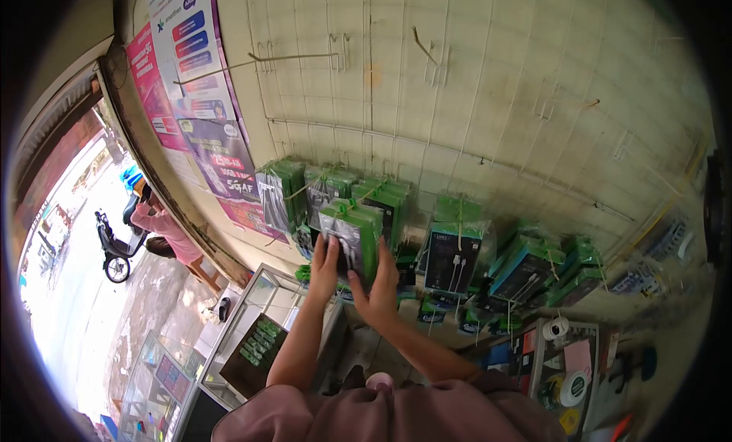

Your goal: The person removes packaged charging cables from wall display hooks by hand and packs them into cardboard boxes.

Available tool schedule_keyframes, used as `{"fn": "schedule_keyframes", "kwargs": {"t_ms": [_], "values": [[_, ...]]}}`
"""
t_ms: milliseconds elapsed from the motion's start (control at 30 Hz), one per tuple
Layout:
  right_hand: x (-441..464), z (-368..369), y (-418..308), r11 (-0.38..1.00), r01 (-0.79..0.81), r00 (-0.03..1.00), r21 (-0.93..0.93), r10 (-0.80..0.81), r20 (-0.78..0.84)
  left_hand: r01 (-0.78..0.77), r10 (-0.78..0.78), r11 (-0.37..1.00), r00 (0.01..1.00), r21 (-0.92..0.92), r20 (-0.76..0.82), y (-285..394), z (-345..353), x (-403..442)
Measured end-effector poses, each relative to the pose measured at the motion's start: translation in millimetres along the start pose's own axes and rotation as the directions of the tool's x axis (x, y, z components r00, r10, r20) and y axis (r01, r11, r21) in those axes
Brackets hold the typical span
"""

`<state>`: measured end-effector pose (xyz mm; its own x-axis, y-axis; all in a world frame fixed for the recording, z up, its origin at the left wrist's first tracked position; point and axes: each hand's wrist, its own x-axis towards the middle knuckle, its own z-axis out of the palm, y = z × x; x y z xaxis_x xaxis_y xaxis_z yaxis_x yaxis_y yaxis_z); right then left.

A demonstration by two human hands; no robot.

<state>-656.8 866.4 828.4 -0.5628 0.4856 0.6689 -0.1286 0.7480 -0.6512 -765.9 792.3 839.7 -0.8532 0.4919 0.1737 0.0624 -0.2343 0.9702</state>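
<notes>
A bundle of green and dark boxed accessories in clear wrapping is between my two hands, in front of the hanging rows. My left hand grips its left side, the thumb and fingers lying along the pack. My right hand holds the right side and lower edge, fingers pointing up. Just behind hang similar green packs on the wall grid. To the right hangs a pack of boxed charging cables with a white cable pictured on its front. Whether the held bundle still touches its hook is hidden.
More green packs hang at right on the wire grid, where bare hooks stick out. Below stand a glass display case and a cluttered shelf. Outside the doorway, a person in pink is near a scooter.
</notes>
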Motion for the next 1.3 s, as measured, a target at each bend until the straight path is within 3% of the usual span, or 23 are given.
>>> {"fn": "schedule_keyframes", "kwargs": {"t_ms": [33, 67, 100, 233, 300, 367, 433, 500, 567, 633, 700, 767, 833, 867, 900, 933, 967, 1000, 1033, 1100, 1133, 1233, 1300], "values": [[-3, -3, -8, 0.993, 0.017, 0.999, 0.12, -0.021, 0.031, 0.042, -0.041, 0.999, 0.999, 0.027, -0.019, 7, -6, -5], [-3, -4, -17, 0.977, 0.022, 0.999, 0.213, -0.027, 0.022, 0.001, -0.003, 0.999, 0.999, -0.035, -0.051, -37, -28, 6], [-3, -8, -26, 0.975, 0.019, 0.999, 0.22, -0.026, 0.032, -0.029, 0.03, 0.999, 0.999, -0.029, 0.043, -1, -26, -9], [-10, -12, -43, 0.942, 0.058, 0.989, 0.329, -0.099, 0.108, -0.06, 0.06, 0.996, 0.998, 0.065, -0.003, 22, -46, -35], [-13, -14, -51, 0.84, 0.011, 0.981, 0.543, -0.113, 0.155, -0.204, 0.205, 0.968, 0.979, 0.145, 0.008, 31, -61, -50], [-15, -18, -54, 0.86, -0.042, 0.966, 0.508, -0.095, 0.242, -0.275, 0.273, 0.937, 0.961, 0.213, 0.039, 37, -84, -65], [-4, -14, -63, 0.881, 0.057, 0.972, 0.469, -0.157, 0.175, -0.209, 0.217, 0.947, 0.976, 0.244, -0.009, 28, -113, -84], [-2, 6, -67, 0.839, 0.014, 0.938, 0.544, -0.199, 0.283, -0.16, 0.191, 0.956, 0.976, 0.244, -0.108, 29, -130, -107], [-7, 34, -79, 0.825, -0.193, 0.827, 0.531, -0.154, 0.541, -0.025, 0.048, 0.967, 0.995, 0.254, -0.086, 27, -162, -133], [-14, 68, -82, 0.833, -0.247, 0.739, 0.495, -0.168, 0.652, 0.027, 0.03, 0.931, 0.988, 0.365, -0.15, 24, -187, -156], [-27, 102, -83, 0.94, -0.215, 0.405, 0.265, -0.161, 0.9, 0.071, 0.06, 0.844, 0.973, 0.532, -0.225, 16, -215, -179], [-54, 147, -81, 0.942, -0.179, 0.306, 0.283, -0.22, 0.926, 0.133, 0.119, 0.767, 0.932, 0.628, -0.342, -8, -247, -199], [-93, 196, -75, 0.969, -0.195, 0.323, 0.155, -0.086, 0.942, 0.321, 0.302, 0.538, 0.79, 0.779, -0.533, -36, -268, -219], [-117, 220, -71, 0.966, -0.176, 0.387, 0.19, -0.109, 0.915, 0.411, 0.298, 0.572, 0.702, 0.71, -0.647, -56, -278, -230], [-144, 242, -67, 0.966, -0.174, 0.361, 0.19, -0.117, 0.925, 0.488, 0.286, 0.608, 0.601, 0.626, -0.746, -79, -287, -240], [-170, 265, -65, 0.971, -0.177, 0.4, 0.16, -0.078, 0.913, 0.505, 0.281, 0.613, 0.58, 0.608, -0.765, -100, -297, -248], [-190, 282, -69, 0.975, -0.181, 0.438, 0.127, -0.036, 0.898, 0.583, 0.138, 0.67, 0.512, 0.461, -0.848, -120, -303, -257], [-204, 293, -81, 0.984, -0.175, 0.393, 0.026, 0.046, 0.918, 0.647, -0.016, 0.701, 0.432, 0.298, -0.902, -143, -312, -265], [-224, 312, -83, 0.986, -0.167, 0.368, 0.024, 0.04, 0.929, 0.658, -0.028, 0.701, 0.408, 0.273, -0.912, -174, -328, -269], [-274, 350, -68, 0.973, -0.223, 0.434, 0.064, 0.041, 0.9, 0.521, -0.168, 0.853, 0.322, 0.027, -0.932, -238, -354, -285], [-292, 366, -61, 0.964, -0.252, 0.411, 0.085, 0.027, 0.911, 0.463, -0.295, 0.876, 0.297, -0.133, -0.908, -260, -366, -290], [-340, 410, -40, 0.948, -0.295, 0.37, 0.119, -0.002, 0.929, 0.406, -0.35, 0.878, 0.179, -0.255, -0.92, -297, -387, -291], [-360, 436, -27, 0.932, -0.346, 0.287, 0.108, -0.005, 0.958, 0.374, -0.332, 0.893, 0.172, -0.251, -0.927, -334, -410, -294]]}}
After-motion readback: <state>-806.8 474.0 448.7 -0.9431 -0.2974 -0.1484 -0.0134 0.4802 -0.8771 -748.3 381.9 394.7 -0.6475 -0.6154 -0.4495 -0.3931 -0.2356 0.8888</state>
